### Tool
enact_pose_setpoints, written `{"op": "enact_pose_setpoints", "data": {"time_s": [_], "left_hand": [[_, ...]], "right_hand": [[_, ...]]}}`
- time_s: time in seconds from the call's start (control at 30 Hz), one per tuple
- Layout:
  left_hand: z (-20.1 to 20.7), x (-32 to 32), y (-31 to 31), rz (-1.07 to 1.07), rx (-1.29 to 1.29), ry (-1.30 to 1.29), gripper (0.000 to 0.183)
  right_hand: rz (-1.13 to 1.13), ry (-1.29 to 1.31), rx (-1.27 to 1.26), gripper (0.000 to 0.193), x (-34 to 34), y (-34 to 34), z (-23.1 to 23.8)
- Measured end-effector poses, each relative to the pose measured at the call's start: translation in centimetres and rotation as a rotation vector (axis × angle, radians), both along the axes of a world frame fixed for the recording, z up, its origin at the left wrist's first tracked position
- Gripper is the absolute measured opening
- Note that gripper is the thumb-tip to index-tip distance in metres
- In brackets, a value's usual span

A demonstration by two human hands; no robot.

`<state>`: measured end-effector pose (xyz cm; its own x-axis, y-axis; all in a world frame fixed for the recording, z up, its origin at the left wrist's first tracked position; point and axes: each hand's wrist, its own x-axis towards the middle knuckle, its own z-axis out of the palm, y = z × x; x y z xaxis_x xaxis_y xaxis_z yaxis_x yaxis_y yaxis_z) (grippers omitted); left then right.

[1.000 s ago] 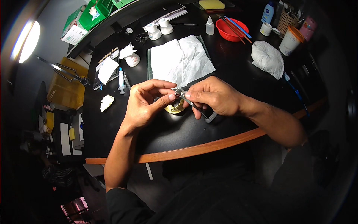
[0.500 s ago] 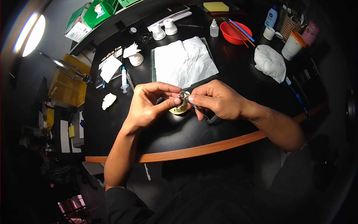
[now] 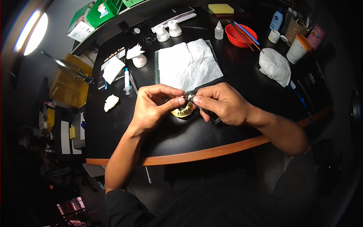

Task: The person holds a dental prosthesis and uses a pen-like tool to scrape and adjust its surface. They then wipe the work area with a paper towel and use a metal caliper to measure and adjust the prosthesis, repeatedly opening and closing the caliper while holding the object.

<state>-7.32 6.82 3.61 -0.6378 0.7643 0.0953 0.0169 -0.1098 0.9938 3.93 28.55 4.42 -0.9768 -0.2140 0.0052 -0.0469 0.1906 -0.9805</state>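
Note:
At the middle of the desk's near side, my two hands work close together. My left hand (image 3: 153, 106) pinches a small, thin wire-like piece (image 3: 184, 95) between thumb and fingertips; its full shape is hidden. My right hand (image 3: 223, 102) is closed around dark-handled pliers (image 3: 190, 97), whose tip meets that piece at the left fingertips. Directly under the fingers lies a yellowish dental cast (image 3: 182, 112) with a curved row of teeth, partly covered by the hands. A second pale cast-like piece (image 3: 111, 102) lies to the left, apart from both hands.
Beyond my hands, crumpled white paper (image 3: 187, 62) covers a glass slab. A syringe (image 3: 126, 81) and a papered jar (image 3: 139, 60) are left. A red bowl (image 3: 238, 39), dropper bottle (image 3: 219, 31), wrapped white bundle (image 3: 275, 66) and blue brush (image 3: 300, 98) are right. The wooden edge (image 3: 204, 152) is nearest.
The right hand and pliers have turned slightly at the left fingertips, and more of the cast's teeth shows below. The left hand stays nearly in place, still pinching.

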Motion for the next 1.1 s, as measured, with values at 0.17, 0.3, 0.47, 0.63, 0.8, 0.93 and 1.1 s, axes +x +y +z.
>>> {"op": "enact_pose_setpoints", "data": {"time_s": [0.17,0.3,0.47,0.63,0.8,0.93,1.1], "left_hand": [[0.04,-0.12,-0.11,0.003,-0.023,-0.029,0.019],[-0.06,-0.01,0.05,-0.033,0.015,0.009,0.025],[-0.12,-0.27,-0.05,-0.062,0.031,0.016,0.031],[-0.17,-0.2,-0.07,-0.058,0.016,0.021,0.032],[0.48,0.13,0.16,-0.02,-0.008,-0.022,0.024],[0.01,-0.08,-0.17,-0.023,0.021,0.019,0.019],[0.1,-0.05,0.07,-0.027,0.013,0.012,0.018]], "right_hand": [[0.029,-0.032,-0.012,0.034,-0.25,0.08,-0.31],[0.029,-0.051,-0.038,0.034,-0.05,0.06,-0.3],[0.051,-0.103,-0.092,0.035,-0.32,0.25,-0.2],[0.06,-0.11,-0.169,0.037,-0.51,0.25,-0.62],[0.062,-0.107,-0.164,0.038,-0.46,0.46,-0.65],[0.059,-0.115,-0.132,0.038,-0.59,0.25,-0.63],[0.06,-0.112,-0.124,0.038,-0.44,0.4,-0.63]]}}
